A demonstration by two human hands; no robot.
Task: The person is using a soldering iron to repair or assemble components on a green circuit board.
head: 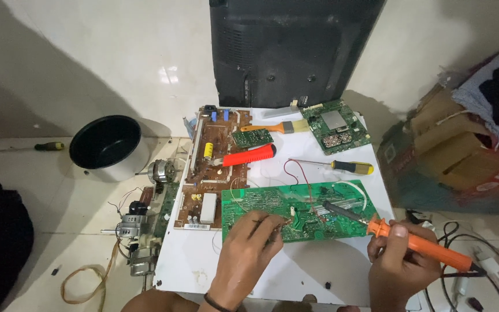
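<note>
The right hand (397, 254) is closed tight around the orange handle of a soldering iron (417, 242), and the dark tip lies on the green circuit board (298, 211) near its middle. The left hand (249, 245) rests w/ fingers curled on the near edge of this board; the fingertips pinch smth thin, maybe solder wire, but I cannot tell for sure. The board lies flat on the white table (272, 271), at the near side. To the left is a brown board (212, 167), touching it. Far on the table are an orange brush (275, 127), a red cutter (249, 155), a yellow screwdriver (342, 166) & a small green board (337, 125)
</note>
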